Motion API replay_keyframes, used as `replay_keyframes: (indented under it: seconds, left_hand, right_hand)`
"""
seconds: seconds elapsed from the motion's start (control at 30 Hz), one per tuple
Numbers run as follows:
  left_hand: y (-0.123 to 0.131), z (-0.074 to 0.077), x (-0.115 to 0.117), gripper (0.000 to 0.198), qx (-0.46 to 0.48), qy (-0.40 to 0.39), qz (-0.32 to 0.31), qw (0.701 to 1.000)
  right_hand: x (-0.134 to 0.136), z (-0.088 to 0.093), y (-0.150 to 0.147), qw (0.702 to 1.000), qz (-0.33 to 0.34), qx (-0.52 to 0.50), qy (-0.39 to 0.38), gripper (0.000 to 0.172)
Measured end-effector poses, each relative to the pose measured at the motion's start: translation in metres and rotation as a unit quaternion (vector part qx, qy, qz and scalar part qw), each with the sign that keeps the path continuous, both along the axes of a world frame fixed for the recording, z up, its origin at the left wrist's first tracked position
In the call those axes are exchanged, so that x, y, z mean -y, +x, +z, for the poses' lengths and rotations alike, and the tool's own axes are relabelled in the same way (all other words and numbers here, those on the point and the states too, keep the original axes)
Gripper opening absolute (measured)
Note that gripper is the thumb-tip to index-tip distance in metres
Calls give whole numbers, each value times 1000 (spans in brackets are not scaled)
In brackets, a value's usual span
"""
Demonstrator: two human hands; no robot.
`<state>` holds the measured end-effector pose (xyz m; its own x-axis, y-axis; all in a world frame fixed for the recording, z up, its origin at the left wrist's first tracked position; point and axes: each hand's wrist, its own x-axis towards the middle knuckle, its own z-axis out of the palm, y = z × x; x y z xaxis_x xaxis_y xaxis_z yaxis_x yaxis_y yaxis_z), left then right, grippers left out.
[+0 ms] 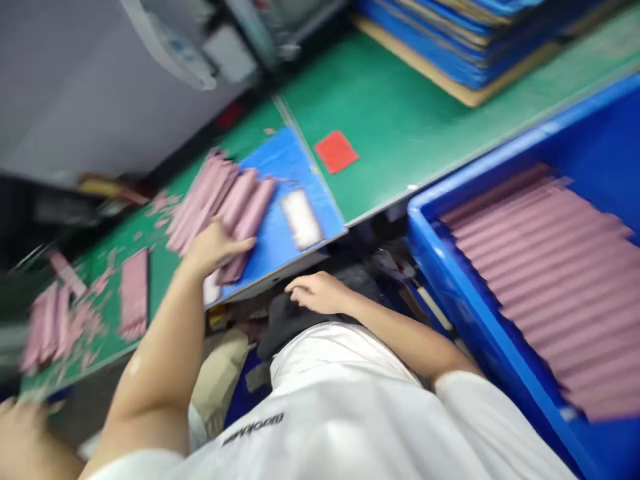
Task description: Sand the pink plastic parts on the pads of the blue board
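The picture is tilted and blurred. My left hand (pixel 216 248) grips the near edge of a bundle of pink ridged strips (pixel 220 207), which lies on a blue sheet (pixel 280 200). A white pad (pixel 301 219) sits on that sheet, beyond my fingers. My right hand (pixel 317 293) holds nothing, its fingers slightly apart, and it hovers by a dark cloth (pixel 295 320) below the table edge. More pink strips (pixel 134 293) and scattered pink scraps lie on the green table mat (pixel 395 113) left of my left hand.
A blue plastic crate (pixel 505 200) holding a ridged pink sheet (pixel 540 280) stands at the right. Stacked blue trays on cardboard (pixel 460 40) lie at the top. A red square (pixel 336 151) lies on the mat. Another person's blurred hand (pixel 25 427) shows at the lower left.
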<state>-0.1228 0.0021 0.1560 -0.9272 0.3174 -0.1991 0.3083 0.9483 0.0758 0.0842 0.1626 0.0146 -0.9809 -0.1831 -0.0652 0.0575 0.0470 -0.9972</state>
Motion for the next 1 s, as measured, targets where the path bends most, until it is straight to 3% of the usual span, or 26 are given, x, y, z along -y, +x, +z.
replay_keyframes:
  seconds: [0.03, 0.13, 0.2, 0.37, 0.5, 0.67, 0.77, 0.83, 0.9, 1.0]
  left_hand:
    - [-4, -3, 6, 62, -7, -9, 27, 1000]
    - [-9, -10, 21, 68, 34, 19, 11, 999]
    - [3, -18, 27, 68, 56, 69, 19, 996]
    - [47, -44, 38, 41, 66, 196, 53, 977]
    - [75, -58, 46, 47, 100, 374, 63, 920]
    - [109, -69, 35, 58, 216, 552, 91, 800]
    - [128, -72, 6, 53, 187, 583, 60, 788]
    - [142, -71, -18, 53, 213, 596, 20, 774]
    - [153, -68, -39, 57, 267, 605, -25, 749]
    - [158, -66, -55, 60, 308, 608, -55, 729]
  right_hand:
    - [5, -2, -6, 999, -13, 19, -35, 32]
    - [25, 2, -29, 992, -42, 52, -109, 42]
    - [40, 9, -39, 986, -60, 71, -138, 47]
    - [62, 23, -45, 955, -148, 116, -231, 65]
    - [64, 30, -38, 950, -183, 106, -231, 71]
    - [53, 38, -13, 953, -269, 42, -135, 65]
    - [33, 48, 10, 952, -274, 40, -128, 72]
    - [6, 60, 32, 950, -296, 34, -99, 75]
    - [-34, 77, 68, 939, -343, 16, -24, 76]
    - [-113, 101, 148, 902, -409, 1, 138, 83]
